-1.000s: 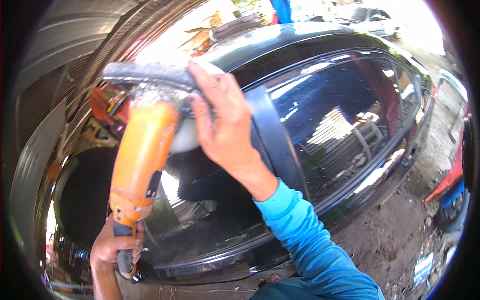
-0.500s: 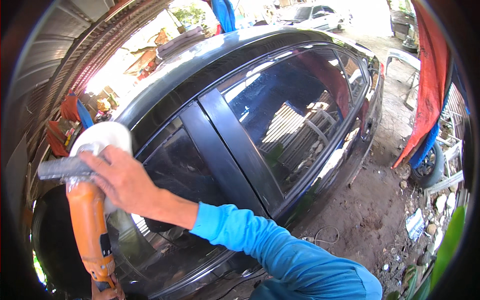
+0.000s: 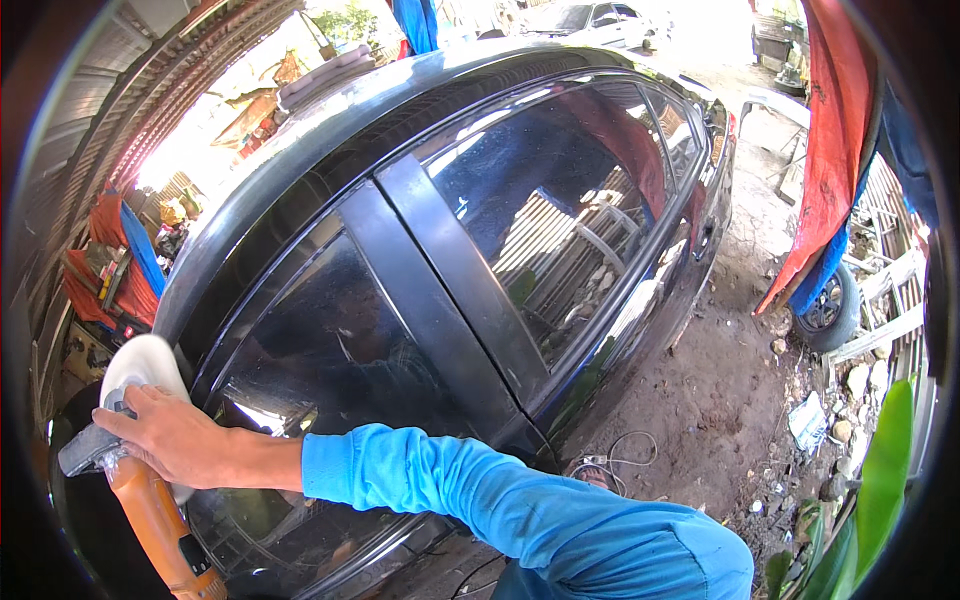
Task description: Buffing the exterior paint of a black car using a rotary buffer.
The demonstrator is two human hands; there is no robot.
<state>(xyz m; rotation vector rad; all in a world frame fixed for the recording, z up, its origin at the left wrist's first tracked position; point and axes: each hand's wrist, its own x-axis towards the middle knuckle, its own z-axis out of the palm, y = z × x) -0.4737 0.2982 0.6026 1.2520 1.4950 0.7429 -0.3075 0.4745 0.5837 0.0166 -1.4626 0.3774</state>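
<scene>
My right hand (image 3: 165,440), at the end of a bright blue sleeve, is closed round the dark side handle at the head of an orange polisher (image 3: 155,520). The tool's round white pad (image 3: 150,362) is tilted beside the front roof pillar of a black car (image 3: 400,110); whether it touches the paint I cannot tell. Below my forearm lies the dark front side window (image 3: 330,330). The polisher's rear end runs out at the lower edge, and my left hand is out of sight.
Red and blue tarps (image 3: 835,150) hang at the right, near a loose wheel (image 3: 832,310) and white slatted frames. A cable (image 3: 635,465) lies on the dirt floor beside the car. Green leaves (image 3: 885,470) rise at lower right. A pale car (image 3: 590,25) stands far off.
The polisher and my right hand have moved down and left along the car. My left hand, earlier on the tool's rear end, has passed out of view. The whole view has shifted slightly.
</scene>
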